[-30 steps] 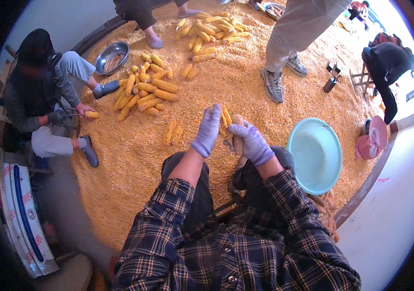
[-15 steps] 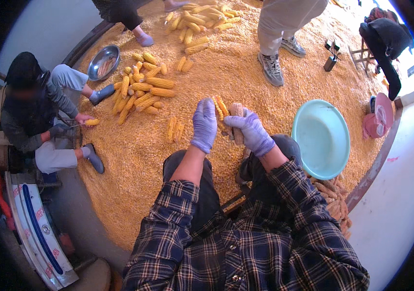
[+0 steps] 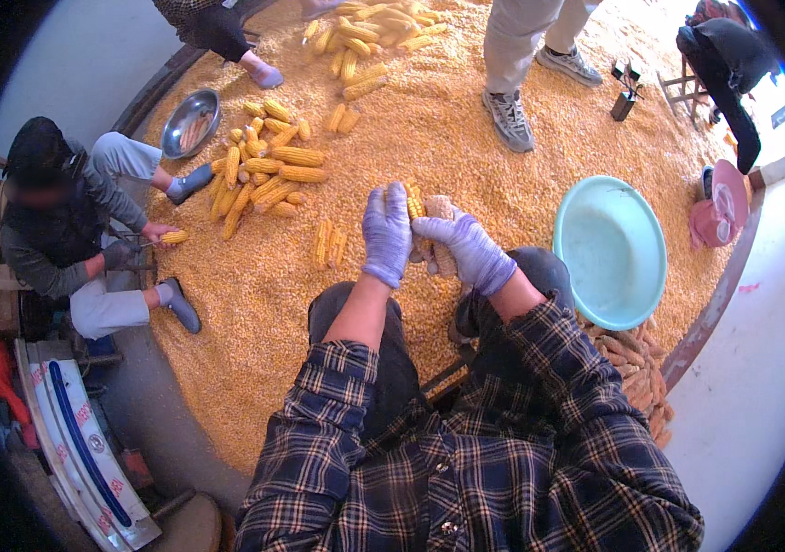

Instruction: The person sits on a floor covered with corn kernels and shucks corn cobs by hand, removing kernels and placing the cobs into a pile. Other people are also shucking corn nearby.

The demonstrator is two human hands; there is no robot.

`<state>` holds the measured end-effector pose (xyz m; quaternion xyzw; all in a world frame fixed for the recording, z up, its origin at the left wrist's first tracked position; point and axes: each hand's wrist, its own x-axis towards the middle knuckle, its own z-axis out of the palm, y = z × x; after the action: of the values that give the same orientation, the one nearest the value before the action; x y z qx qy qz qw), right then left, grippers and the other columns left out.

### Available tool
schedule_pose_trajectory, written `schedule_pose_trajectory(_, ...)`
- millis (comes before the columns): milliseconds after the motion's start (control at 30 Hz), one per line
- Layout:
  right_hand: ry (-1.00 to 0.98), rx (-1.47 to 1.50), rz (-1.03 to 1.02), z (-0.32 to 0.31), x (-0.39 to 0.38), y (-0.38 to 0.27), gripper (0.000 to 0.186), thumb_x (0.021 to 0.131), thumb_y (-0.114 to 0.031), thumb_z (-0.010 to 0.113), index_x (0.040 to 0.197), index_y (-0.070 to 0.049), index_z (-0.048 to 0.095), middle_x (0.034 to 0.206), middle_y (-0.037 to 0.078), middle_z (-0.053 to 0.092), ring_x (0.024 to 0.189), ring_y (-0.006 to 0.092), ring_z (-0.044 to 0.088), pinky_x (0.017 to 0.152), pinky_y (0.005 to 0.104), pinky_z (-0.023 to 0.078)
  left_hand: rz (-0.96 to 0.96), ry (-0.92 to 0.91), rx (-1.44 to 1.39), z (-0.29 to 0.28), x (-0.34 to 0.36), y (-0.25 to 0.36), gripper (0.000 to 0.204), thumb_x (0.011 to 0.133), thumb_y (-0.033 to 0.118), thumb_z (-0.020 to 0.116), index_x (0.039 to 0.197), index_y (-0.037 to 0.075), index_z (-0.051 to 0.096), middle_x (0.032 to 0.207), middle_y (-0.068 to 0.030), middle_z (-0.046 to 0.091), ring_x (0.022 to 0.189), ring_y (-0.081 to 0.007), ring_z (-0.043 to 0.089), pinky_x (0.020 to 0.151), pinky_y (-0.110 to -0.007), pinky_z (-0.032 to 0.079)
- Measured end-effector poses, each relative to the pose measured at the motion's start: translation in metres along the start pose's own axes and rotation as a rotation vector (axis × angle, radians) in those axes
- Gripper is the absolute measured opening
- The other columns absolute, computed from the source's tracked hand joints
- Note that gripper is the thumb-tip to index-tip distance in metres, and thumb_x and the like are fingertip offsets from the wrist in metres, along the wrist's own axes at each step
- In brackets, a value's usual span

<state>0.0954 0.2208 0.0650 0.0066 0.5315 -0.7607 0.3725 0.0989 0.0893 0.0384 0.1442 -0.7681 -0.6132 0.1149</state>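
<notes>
My left hand (image 3: 387, 235), in a pale purple glove, is closed around an ear of corn (image 3: 415, 197). Yellow kernel rows show along the ear's right side, and the rest of it is hidden by the hand. In my right hand (image 3: 471, 250), gloved alike, is a bare corncob (image 3: 440, 207), tilted and lying against the ear. The right thumb reaches across toward the kernels. Both hands meet above my knees, over a deep layer of loose corn kernels (image 3: 254, 368). Two partly stripped ears (image 3: 329, 244) lie just left of my left hand.
Whole ears (image 3: 268, 170) lie heaped at the left, with a metal bowl (image 3: 191, 124) beyond. A turquoise basin (image 3: 610, 253) stands right, above stripped cobs (image 3: 636, 368). A seated person (image 3: 52, 202) works an ear at the left. Another person's shoes (image 3: 509, 120) stand ahead.
My right hand has moved left with the corncob, which now presses against the ear. The gap between my hands has closed. My left hand has hardly moved.
</notes>
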Motion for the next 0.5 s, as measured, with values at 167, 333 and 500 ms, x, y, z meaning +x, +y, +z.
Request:
schedule_pose_trajectory(167, -0.044, 0.167, 0.085, 0.003, -0.009, -0.004, 0.027, 0.076, -0.025, 0.064, 0.094, -0.008, 0.052, 0.075, 0.005, 0.059, 0.051, 0.0155, 0.056, 0.039, 0.0262, 0.044, 0.093, -0.043, 0.125, -0.006, 0.004, -0.008, 0.032, 0.093, 0.031, 0.041, 0.081, 0.004, 0.054, 0.074, -0.001, 0.053, 0.067, -0.0094, 0.045, 0.06, -0.028, 0.041)
schedule_pose_trajectory(333, -0.07, 0.172, 0.046, -0.004, -0.008, -0.002, 0.026, 0.078, -0.025, 0.061, 0.096, -0.01, 0.052, 0.075, 0.004, 0.058, 0.053, 0.0151, 0.057, 0.04, 0.0257, 0.045, -0.008, -0.082, -0.17, -0.004, 0.008, -0.014, 0.034, 0.091, 0.034, 0.042, 0.089, 0.003, 0.054, 0.081, -0.0065, 0.056, 0.072, -0.0137, 0.052, 0.062, -0.031, 0.044)
schedule_pose_trajectory(500, -0.003, 0.211, -0.04, 0.001, -0.009, -0.01, 0.023, 0.08, -0.026, 0.059, 0.096, -0.011, 0.051, 0.073, 0.003, 0.057, 0.053, 0.0139, 0.054, 0.042, 0.0245, 0.043, -0.23, -0.22, -0.331, -0.003, -0.005, 0.006, 0.043, 0.088, 0.043, 0.047, 0.103, 0.004, 0.045, 0.092, -0.0038, 0.051, 0.078, -0.0123, 0.05, 0.067, -0.028, 0.044)
